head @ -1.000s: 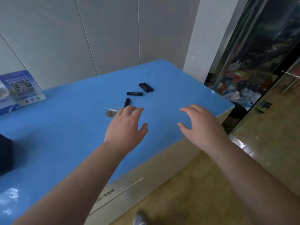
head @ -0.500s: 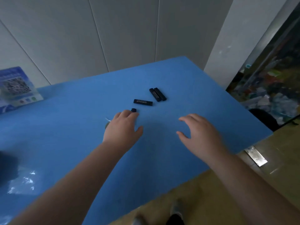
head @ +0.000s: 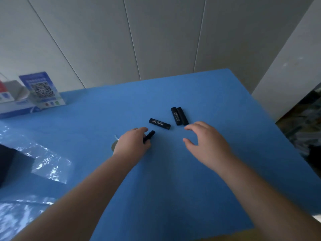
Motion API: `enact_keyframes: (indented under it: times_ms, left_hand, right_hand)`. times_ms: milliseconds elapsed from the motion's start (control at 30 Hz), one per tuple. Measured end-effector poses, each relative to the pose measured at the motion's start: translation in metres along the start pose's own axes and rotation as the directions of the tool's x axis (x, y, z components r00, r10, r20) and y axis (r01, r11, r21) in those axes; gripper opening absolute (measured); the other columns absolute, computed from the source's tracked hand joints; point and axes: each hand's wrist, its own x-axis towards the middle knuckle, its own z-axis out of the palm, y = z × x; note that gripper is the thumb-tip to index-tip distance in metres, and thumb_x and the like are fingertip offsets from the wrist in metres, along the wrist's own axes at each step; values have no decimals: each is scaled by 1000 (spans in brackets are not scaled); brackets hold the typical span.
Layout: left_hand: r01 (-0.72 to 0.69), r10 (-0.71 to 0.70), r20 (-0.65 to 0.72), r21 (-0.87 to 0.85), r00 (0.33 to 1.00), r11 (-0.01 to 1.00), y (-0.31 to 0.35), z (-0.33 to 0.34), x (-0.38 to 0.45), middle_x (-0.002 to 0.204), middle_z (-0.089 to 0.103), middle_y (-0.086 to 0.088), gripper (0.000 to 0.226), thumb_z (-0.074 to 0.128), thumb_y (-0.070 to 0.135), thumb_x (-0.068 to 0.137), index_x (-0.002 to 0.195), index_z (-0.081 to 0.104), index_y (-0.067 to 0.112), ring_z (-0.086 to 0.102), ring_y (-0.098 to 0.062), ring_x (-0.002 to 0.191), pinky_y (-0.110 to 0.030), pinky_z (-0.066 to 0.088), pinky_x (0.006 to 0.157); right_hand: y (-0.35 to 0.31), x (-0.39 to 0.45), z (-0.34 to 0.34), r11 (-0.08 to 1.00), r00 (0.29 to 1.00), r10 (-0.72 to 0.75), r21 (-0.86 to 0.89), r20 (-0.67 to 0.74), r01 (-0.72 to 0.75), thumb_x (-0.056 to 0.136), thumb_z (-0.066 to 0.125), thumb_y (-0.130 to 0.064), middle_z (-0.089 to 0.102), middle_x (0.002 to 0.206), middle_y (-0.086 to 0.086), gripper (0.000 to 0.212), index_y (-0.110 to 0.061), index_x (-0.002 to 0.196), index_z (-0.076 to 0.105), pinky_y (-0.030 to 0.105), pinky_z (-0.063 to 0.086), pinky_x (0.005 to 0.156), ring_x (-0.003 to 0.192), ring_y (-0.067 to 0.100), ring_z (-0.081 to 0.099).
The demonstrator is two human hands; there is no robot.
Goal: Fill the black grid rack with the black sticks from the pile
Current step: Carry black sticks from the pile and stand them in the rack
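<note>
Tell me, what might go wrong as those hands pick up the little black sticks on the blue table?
The left hand pinches one stick near its end, so it could swivel out of the grip. The right hand hovers open beside two sticks lying side by side; grabbing one may knock the other away. A fourth stick lies between the hands and could get bumped.
</note>
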Motion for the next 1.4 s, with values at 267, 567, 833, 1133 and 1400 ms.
enact_keyframes:
  times_ms: [267,567,833,1133,1400]
  left_hand:
    - [215,-242,60,-694,968,687,7,-14,-1,79,73,12,24,64,10,83,101,72,24,67,-13,61,-31,57,72]
    - [157,-208,79,-908,975,390,11,-32,-2,80,72,0,19,65,3,89,104,71,14,72,-21,84,-38,60,82]
    - [146,-214,70,-921,974,360,8,-35,-4,85,73,-3,24,65,2,90,108,70,16,72,-25,88,-39,60,84]
    - [105,-204,36,-935,978,338,12,-43,-24,87,68,-6,12,64,-1,90,101,64,5,72,-28,94,-42,60,81]
    - [115,-234,43,-946,971,304,-1,-43,-52,95,60,-10,24,60,-3,92,112,62,10,72,-22,88,-42,60,76]
  right_hand:
    - [1,31,13,999,992,-53,19,114,51,96,59,-30,55,129,-11,33,-20,127,61,31,48,92,116,13,55]
    - [-43,94,44,969,963,-112,-188,246,161,94,51,-2,52,102,3,10,-12,94,53,37,48,76,103,26,54]
    - [-45,89,52,935,941,-76,-305,328,182,92,57,2,37,77,-2,33,-12,68,38,32,38,60,81,22,47]
    - [-28,41,26,984,984,-86,166,158,59,90,65,-26,58,93,-11,5,-25,93,70,25,50,72,82,8,60]
    - [-43,30,9,763,993,0,642,118,-76,92,70,-35,69,77,-8,10,-26,88,73,13,42,62,68,4,57]
